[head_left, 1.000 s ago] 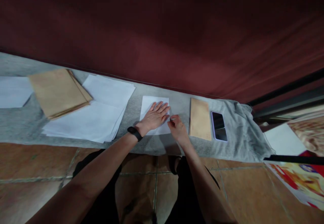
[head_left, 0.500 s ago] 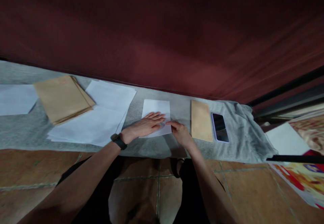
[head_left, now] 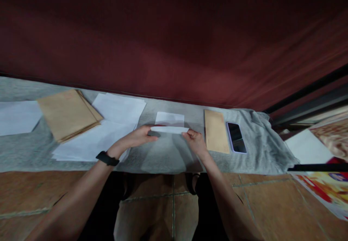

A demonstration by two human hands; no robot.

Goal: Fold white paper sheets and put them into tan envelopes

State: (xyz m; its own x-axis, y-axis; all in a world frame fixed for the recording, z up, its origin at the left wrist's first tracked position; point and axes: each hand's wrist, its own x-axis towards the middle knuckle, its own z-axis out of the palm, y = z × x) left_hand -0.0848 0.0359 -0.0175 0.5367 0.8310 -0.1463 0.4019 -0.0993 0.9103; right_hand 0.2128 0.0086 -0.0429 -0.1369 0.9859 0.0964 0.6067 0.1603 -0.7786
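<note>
A white sheet of paper (head_left: 170,129) lies in front of me on the grey cloth (head_left: 168,154), its near part raised and bent over into a narrow strip. Behind the strip, the flat far part still shows. My left hand (head_left: 137,136) is at the strip's left end, fingers partly hidden behind the paper and thumb a little below it. At the right end, my right hand (head_left: 195,141) pinches the paper between thumb and fingers. A brown envelope (head_left: 216,131) lies just right of that hand.
Several white sheets (head_left: 81,146) lie on the left, partly under a stack of brown envelopes (head_left: 66,114). More white paper (head_left: 17,117) is at the far left. A phone (head_left: 237,137) sits right of the single envelope. A dark red surface (head_left: 163,70) rises behind the cloth.
My left hand has gone from lying flat on the sheet to its left end. The sheet's near edge has been raised and bent away from me, with my right hand still at its right side.
</note>
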